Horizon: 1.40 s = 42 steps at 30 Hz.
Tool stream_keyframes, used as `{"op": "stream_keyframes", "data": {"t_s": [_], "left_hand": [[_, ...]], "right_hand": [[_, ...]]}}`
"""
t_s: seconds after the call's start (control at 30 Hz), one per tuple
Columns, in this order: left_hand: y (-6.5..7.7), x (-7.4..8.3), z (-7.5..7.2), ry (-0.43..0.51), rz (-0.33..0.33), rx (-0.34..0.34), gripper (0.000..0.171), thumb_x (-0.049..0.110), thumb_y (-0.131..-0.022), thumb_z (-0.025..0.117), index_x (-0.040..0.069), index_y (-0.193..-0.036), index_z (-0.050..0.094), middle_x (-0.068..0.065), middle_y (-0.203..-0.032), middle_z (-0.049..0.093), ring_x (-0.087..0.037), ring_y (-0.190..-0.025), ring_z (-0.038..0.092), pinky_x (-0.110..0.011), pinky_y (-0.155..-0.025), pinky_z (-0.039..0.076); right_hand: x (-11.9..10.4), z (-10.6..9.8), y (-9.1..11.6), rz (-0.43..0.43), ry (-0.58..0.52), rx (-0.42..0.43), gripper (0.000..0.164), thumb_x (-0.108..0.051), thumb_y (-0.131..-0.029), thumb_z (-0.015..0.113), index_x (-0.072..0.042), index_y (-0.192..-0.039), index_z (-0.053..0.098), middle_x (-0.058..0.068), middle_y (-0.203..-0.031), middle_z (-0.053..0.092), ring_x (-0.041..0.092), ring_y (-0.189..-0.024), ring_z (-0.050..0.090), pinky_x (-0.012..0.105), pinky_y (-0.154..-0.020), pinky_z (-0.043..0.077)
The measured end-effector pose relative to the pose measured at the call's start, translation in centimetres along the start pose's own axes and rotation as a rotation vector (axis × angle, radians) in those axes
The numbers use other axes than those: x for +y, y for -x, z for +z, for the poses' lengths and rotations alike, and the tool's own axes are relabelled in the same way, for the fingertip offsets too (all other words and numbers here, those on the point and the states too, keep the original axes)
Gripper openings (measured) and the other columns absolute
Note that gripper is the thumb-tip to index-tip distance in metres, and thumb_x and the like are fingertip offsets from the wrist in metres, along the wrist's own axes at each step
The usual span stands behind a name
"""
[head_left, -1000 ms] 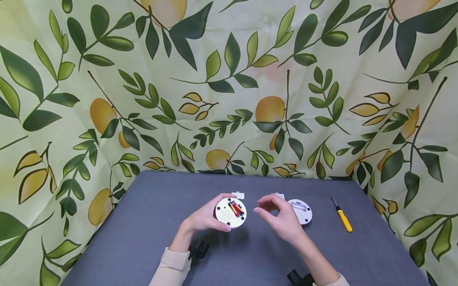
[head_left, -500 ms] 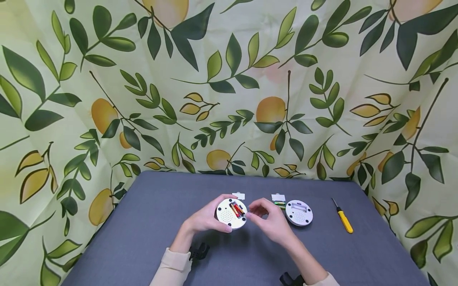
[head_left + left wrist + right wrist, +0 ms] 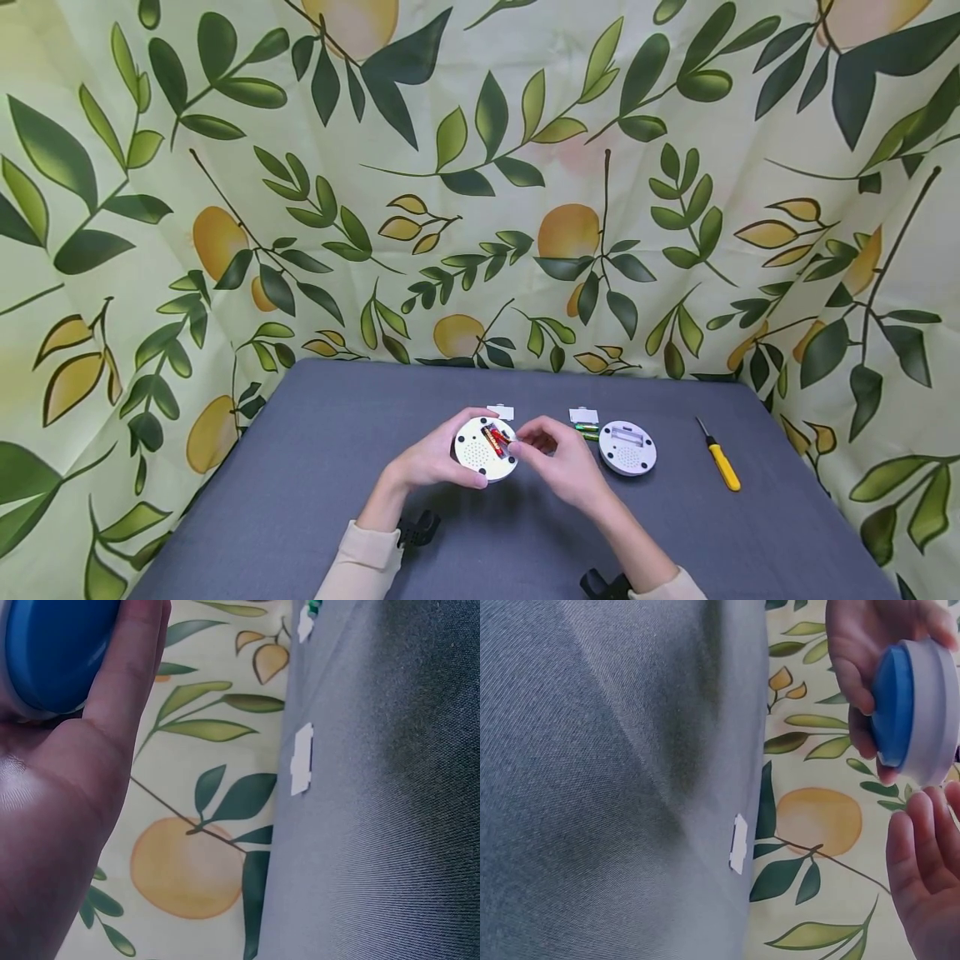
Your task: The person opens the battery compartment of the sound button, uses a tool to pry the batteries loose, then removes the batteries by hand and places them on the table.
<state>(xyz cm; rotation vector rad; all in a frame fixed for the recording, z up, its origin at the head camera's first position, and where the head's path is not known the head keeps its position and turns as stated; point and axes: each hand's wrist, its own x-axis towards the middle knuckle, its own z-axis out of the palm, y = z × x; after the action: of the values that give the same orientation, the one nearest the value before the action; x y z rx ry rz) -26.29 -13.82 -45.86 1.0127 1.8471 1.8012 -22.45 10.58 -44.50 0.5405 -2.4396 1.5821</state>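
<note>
My left hand [image 3: 429, 454] grips a round white device [image 3: 472, 457] by its rim, its dotted, footed face towards the head camera. The side turned away is a blue dome [image 3: 895, 705] in the right wrist view. Two red batteries show in its open compartment: one battery [image 3: 491, 442] lies flat, and the other battery [image 3: 502, 437] sits askew, its near end raised. At that raised end, the thumb and fingertips of my right hand [image 3: 562, 467] pinch the battery. In the right wrist view its other fingers are extended beside the rim.
A white battery cover [image 3: 501, 412] lies behind the held device. Further right are another cover [image 3: 583, 415], green batteries [image 3: 587, 431] and a second round white device [image 3: 627, 458] with its compartment uncovered. A yellow-handled screwdriver [image 3: 722, 463] lies at the right on the grey table [image 3: 337, 400].
My right hand has moved left to the held device, uncovering the green batteries from view. One red battery has tilted up from its slot. The left hand stays nearly still.
</note>
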Motion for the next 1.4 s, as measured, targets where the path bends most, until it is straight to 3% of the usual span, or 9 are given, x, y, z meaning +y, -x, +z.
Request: {"op": "stream_keyframes", "data": {"t_s": [0.27, 0.97, 1.13, 1.3, 1.4], "left_hand": [[0.0, 0.1, -0.1, -0.014, -0.015, 0.004, 0.085, 0.009, -0.078, 0.085, -0.001, -0.147, 0.036, -0.014, -0.126, 0.059, -0.021, -0.105, 0.061, -0.028, -0.088, 0.051], [0.0, 0.1, -0.2, -0.01, -0.015, 0.006, 0.084, 0.007, -0.079, 0.084, 0.0, -0.147, 0.036, -0.017, -0.131, 0.056, -0.023, -0.108, 0.06, -0.03, -0.09, 0.051], [0.1, 0.4, -0.5, -0.031, -0.022, 0.022, 0.086, 0.009, -0.078, 0.085, -0.001, -0.148, 0.035, -0.015, -0.13, 0.056, -0.022, -0.109, 0.059, -0.029, -0.091, 0.049], [0.2, 0.5, -0.6, -0.052, -0.022, 0.035, 0.086, 0.01, -0.077, 0.086, 0.0, -0.148, 0.037, -0.014, -0.131, 0.055, -0.021, -0.111, 0.056, -0.028, -0.093, 0.047], [0.4, 0.5, -0.7, -0.053, -0.019, 0.038, 0.087, 0.009, -0.077, 0.086, -0.001, -0.148, 0.037, -0.014, -0.132, 0.055, -0.02, -0.112, 0.056, -0.028, -0.094, 0.046]], "right_hand": [[-0.8, 0.1, -0.3, -0.145, 0.107, 0.033, 0.004, -0.016, -0.086, 0.082, -0.017, -0.084, 0.079, -0.015, -0.077, 0.062, 0.008, -0.071, 0.057, 0.025, -0.063, 0.05], [-2.2, 0.7, -1.1, -0.274, 0.204, 0.087, 0.012, 0.002, -0.08, 0.077, -0.008, -0.087, 0.075, -0.011, -0.077, 0.062, 0.003, -0.067, 0.055, 0.022, -0.06, 0.051], [-2.0, 0.4, -1.5, -0.179, 0.158, 0.065, 0.013, 0.003, -0.081, 0.075, -0.008, -0.089, 0.075, -0.007, -0.08, 0.065, 0.008, -0.068, 0.057, 0.024, -0.062, 0.051], [-1.3, 0.3, -1.9, 0.011, -0.001, 0.019, 0.011, 0.0, -0.086, 0.073, -0.009, -0.093, 0.076, 0.0, -0.084, 0.069, 0.013, -0.073, 0.061, 0.025, -0.067, 0.052], [-0.9, 0.2, -2.2, 0.063, -0.099, -0.003, 0.009, 0.0, -0.087, 0.072, -0.005, -0.095, 0.075, 0.006, -0.087, 0.07, 0.016, -0.074, 0.064, 0.025, -0.068, 0.053]]}}
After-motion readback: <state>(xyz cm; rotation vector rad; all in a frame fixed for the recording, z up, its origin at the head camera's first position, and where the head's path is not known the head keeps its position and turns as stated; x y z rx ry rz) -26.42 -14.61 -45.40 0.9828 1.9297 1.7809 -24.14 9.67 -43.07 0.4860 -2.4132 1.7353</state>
